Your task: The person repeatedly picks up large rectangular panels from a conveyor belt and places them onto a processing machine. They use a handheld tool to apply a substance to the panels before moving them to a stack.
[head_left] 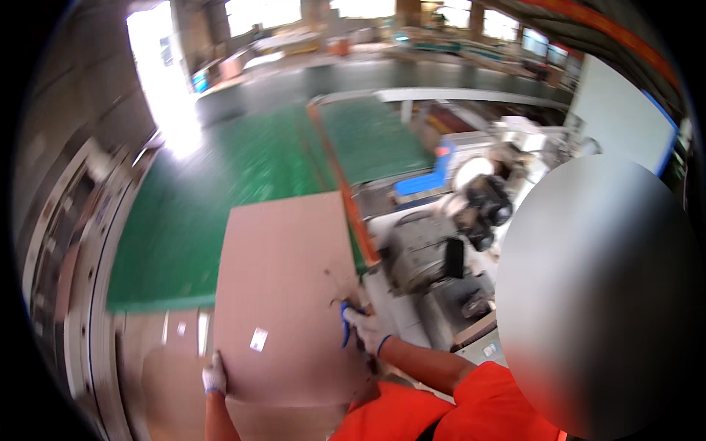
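A large brown cardboard sheet [287, 287] with a small white label [258, 339] lies in front of me, reaching out over a green surface [206, 213]. My left hand [215, 375], in a white glove, grips the sheet's near left corner. My right hand [365, 328], also gloved in white, holds the sheet's right edge, with something blue beside the fingers that I cannot identify. My orange sleeve [478, 389] runs off to the lower right.
More brown sheets [169, 367] lie under the held one at lower left. An orange rail [342, 191] borders the green surface. A grey machine [434, 250] and a blue tray [423, 184] stand right. A person, blurred, is close at right [596, 294].
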Available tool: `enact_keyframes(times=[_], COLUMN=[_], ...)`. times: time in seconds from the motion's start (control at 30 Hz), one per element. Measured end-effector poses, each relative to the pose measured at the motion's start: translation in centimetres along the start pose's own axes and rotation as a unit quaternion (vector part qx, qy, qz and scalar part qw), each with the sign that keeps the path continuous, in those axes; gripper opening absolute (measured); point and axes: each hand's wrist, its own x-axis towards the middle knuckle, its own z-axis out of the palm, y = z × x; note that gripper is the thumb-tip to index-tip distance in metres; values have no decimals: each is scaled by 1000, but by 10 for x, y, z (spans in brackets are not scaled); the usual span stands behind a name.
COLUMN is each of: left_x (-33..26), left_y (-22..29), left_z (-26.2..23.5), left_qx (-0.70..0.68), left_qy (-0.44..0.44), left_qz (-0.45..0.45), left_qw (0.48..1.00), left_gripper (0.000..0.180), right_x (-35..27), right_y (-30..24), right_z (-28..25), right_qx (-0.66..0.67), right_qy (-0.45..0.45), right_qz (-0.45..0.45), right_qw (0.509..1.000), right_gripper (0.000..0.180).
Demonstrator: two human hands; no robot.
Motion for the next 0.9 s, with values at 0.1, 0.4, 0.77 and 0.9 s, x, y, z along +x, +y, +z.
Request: enact_keyframes(times=[0.1, 0.4, 0.77, 0.9], left_x=[-93, -407, -747, -817], left_y=[-14, -112, -364, -406], left_z=[-61, -271, -255, -265], left_qx=[61, 112, -6, 45], left_qy=[71, 287, 506, 514], left_qz=[-54, -235, -475, -567], left_qw=[994, 922, 720, 642], left_gripper=[82, 70, 73, 74], right_x=[-13, -185, -468, -577], right_y=[36, 87, 208, 302], right_z=[10, 158, 299, 320], right_qx=[-77, -110, -200, -244], right_qy=[-11, -302, -662, -710], right_qz=[101, 174, 148, 142], right_qw=[992, 931, 707, 645], right_gripper=[32, 29, 22, 21])
